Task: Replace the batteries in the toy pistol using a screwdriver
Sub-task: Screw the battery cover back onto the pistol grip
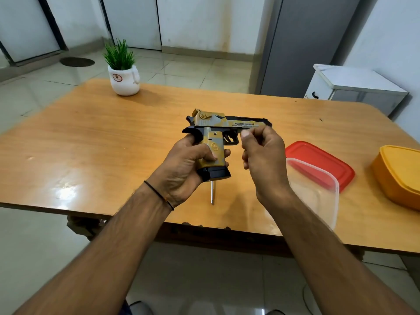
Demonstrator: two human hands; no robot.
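Ok: pot [124,81] far left on table [91,133]. Left hand [184,164] grips the pistol [218,123] by its handle, above the table, barrel pointing right. Screwdriver [212,193] lies beneath. Right hand [263,155] pinched under the barrel; around what, can't tell. Tub [318,192], lid [322,162], box [400,176] at right.

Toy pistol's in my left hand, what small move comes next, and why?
Probably lower the right hand to the screwdriver on the table under the toy pistol: the left hand grips the pistol, and the right shows no tool.
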